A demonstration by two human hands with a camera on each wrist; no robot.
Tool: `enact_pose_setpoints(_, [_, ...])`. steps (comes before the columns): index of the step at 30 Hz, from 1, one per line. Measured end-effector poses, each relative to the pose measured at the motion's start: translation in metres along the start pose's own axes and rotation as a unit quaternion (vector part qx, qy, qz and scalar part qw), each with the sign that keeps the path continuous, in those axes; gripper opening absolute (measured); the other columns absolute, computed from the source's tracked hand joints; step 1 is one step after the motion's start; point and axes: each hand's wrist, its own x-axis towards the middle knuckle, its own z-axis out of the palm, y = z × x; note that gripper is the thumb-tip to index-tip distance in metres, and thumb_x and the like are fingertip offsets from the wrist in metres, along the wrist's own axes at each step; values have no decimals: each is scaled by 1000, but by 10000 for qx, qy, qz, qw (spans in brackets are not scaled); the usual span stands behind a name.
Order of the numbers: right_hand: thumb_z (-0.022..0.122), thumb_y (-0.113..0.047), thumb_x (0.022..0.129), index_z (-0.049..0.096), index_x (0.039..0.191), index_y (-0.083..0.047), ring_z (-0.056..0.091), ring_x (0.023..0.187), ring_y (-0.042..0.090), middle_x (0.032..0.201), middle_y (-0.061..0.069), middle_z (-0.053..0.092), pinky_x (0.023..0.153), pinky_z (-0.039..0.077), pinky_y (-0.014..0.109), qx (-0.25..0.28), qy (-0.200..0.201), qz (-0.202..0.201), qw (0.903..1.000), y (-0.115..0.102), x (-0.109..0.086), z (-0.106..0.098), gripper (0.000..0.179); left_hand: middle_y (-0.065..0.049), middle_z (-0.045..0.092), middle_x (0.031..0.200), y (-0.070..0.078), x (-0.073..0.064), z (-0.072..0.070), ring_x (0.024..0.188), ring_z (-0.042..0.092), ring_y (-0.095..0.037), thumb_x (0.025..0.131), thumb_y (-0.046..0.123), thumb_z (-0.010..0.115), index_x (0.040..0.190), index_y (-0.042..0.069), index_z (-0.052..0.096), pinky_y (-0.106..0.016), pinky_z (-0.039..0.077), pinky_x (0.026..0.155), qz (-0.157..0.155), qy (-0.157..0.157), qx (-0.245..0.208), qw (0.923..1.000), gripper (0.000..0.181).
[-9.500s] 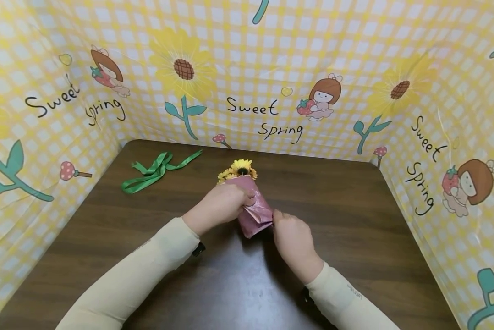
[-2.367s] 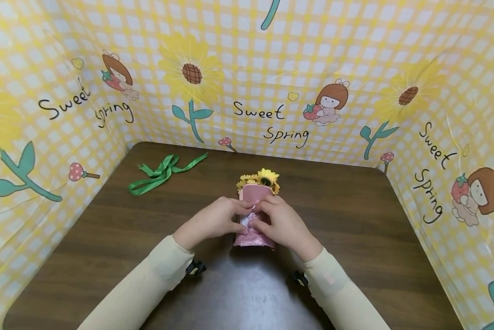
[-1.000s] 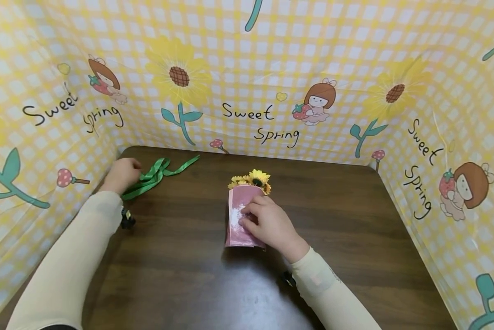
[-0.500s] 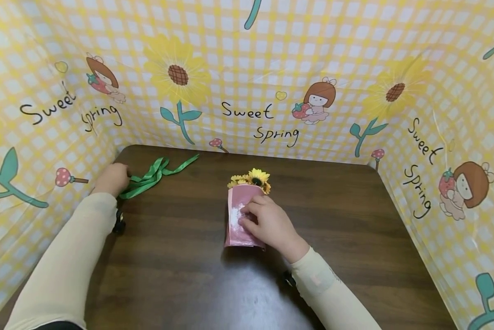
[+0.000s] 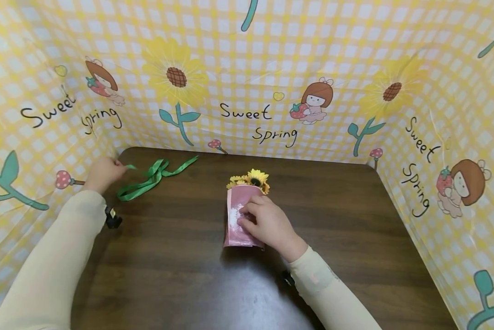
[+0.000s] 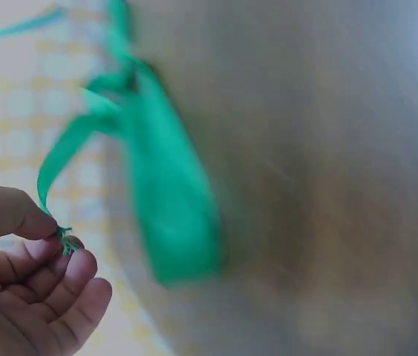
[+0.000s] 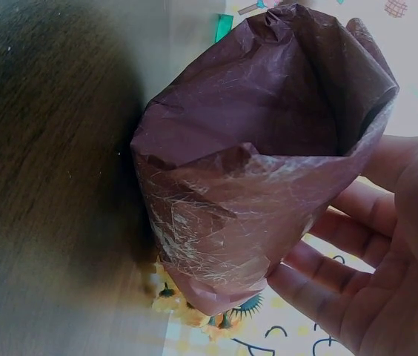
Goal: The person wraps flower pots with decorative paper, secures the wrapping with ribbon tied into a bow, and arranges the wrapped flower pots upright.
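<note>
At the table's far left, my left hand (image 5: pixel 106 174) pinches one end of a green ribbon (image 5: pixel 150 176) between thumb and fingers. The frayed tip of the green ribbon (image 6: pixel 64 237) shows between those fingers in the left wrist view; the rest trails away in loops. Mid-table lies a small bouquet of yellow flowers (image 5: pixel 255 178) wrapped in pink paper (image 5: pixel 235 224), blooms toward the back wall. My right hand (image 5: pixel 269 224) holds the paper, bent fingers and thumb on its upper face. From the right wrist, the open lower mouth of the wrapper (image 7: pixel 253 119) shows, hollow inside.
The dark wooden table (image 5: pixel 181 275) is enclosed at the back and sides by a yellow checked cloth (image 5: pixel 247 59) printed with flowers and lettering. The left hand is close to the cloth at the table's left edge.
Both hands worked at the wrapper earlier. Since then my left hand has gone to the far left and lifted a ribbon end. My right hand has stayed on the wrapper.
</note>
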Motion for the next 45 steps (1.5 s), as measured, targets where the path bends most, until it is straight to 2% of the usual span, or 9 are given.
enact_pose_setpoints(4, [74, -40, 92, 75, 102, -19, 55, 95, 12, 97, -9, 59, 87, 53, 29, -35, -14, 34, 10000, 1, -1, 0, 23, 2, 40, 53, 48, 3, -8, 51, 37, -20, 101, 35, 53, 64, 14, 45, -38, 35, 52, 222, 259, -346, 9988, 43])
enact_pose_setpoints(8, [74, -40, 92, 76, 103, -19, 55, 95, 12, 97, -9, 59, 86, 54, 29, -54, -21, 51, 10000, 2, -2, -1, 24, -13, 63, 75, 114, 6, -8, 65, 57, -24, 99, 26, 54, 89, 1, 64, -35, 44, 60, 452, 298, -734, 9958, 29])
enact_pose_setpoints(14, [75, -41, 91, 76, 104, -19, 54, 93, 12, 96, -9, 59, 85, 54, 29, -6, 35, 49, 10000, 1, -2, 1, 25, -17, 66, 125, 204, 4, 6, 108, 69, -35, 100, 25, 52, 122, 3, 68, -37, 57, 84, 662, -225, -1764, 9818, 35])
enact_pose_setpoints(21, [75, -40, 91, 76, 103, -18, 54, 93, 12, 95, -8, 60, 84, 54, 29, 27, 97, -43, 9999, -1, 0, 2, 24, -13, 67, 111, 286, 5, 36, 102, 66, -31, 101, 23, 57, 112, 6, 69, -40, 55, 85, 1156, -584, -2243, 9659, 24])
enact_pose_setpoints(28, [74, -40, 92, 77, 105, -19, 56, 97, 13, 100, -7, 62, 88, 54, 30, -18, 33, -80, 10000, -2, 2, 3, 24, -8, 68, 113, 356, 13, 63, 104, 62, -23, 105, 27, 60, 111, 10, 69, -39, 51, 91, 2253, -810, -1949, 9511, 20])
enact_pose_setpoints(32, [73, -40, 93, 76, 106, -19, 58, 100, 13, 104, -6, 64, 91, 53, 31, -57, 37, -139, 9999, -1, 3, 3, 25, -7, 66, 131, 375, 19, 81, 120, 61, -19, 107, 22, 56, 122, 10, 69, -37, 49, 104, 3011, -1448, -1861, 9240, 24])
enact_pose_setpoints(36, [73, -41, 94, 76, 106, -19, 58, 103, 14, 107, -6, 64, 92, 53, 31, -42, -11, -133, 9999, -1, 4, 3, 25, -1, 61, 144, 375, 8, 88, 135, 55, -17, 109, 19, 51, 136, 14, 65, -35, 43, 113, 3280, -2230, -1855, 8990, 31])
enact_pose_setpoints(39, [73, -41, 94, 76, 106, -19, 59, 104, 14, 107, -6, 65, 93, 54, 32, -40, -16, -143, 9999, -1, 3, 4, 25, 0, 64, 140, 364, -16, 86, 131, 58, -15, 109, 20, 50, 136, 17, 65, -34, 47, 109, 3283, -2161, -1633, 9049, 31])
enact_pose_setpoints(45, [72, -40, 94, 76, 107, -19, 60, 107, 18, 112, -3, 67, 94, 54, 34, -7, 57, -199, 9998, 4, -1, 1, 25, -6, 71, 120, 321, -83, 87, 112, 67, -20, 102, 8, 60, 123, 10, 70, -39, 55, 96, 3263, -1284, -780, 9332, 23])
